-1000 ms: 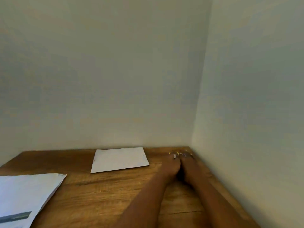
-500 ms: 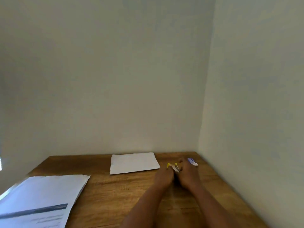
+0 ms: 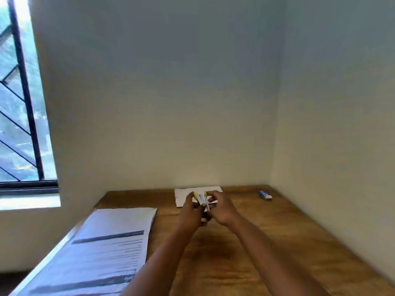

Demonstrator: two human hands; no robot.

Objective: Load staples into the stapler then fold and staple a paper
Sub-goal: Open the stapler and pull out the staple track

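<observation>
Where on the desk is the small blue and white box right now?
In the head view, the small blue and white box lies alone at the desk's far right corner by the wall.

I see the stapler [image 3: 202, 200] between both hands at table [image 3: 277, 242] centre, a small paper [image 3: 183, 194] behind it, printed sheets [image 3: 111, 242] left, staple box [image 3: 265, 194] far right.

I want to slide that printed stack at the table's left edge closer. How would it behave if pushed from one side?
The printed stack looks like loose thin sheets, so it would likely fan or skew rather than move as one. It seems to overhang the table at the left edge, so it may droop or slip off. Floppy if lifted by one corner.
</observation>
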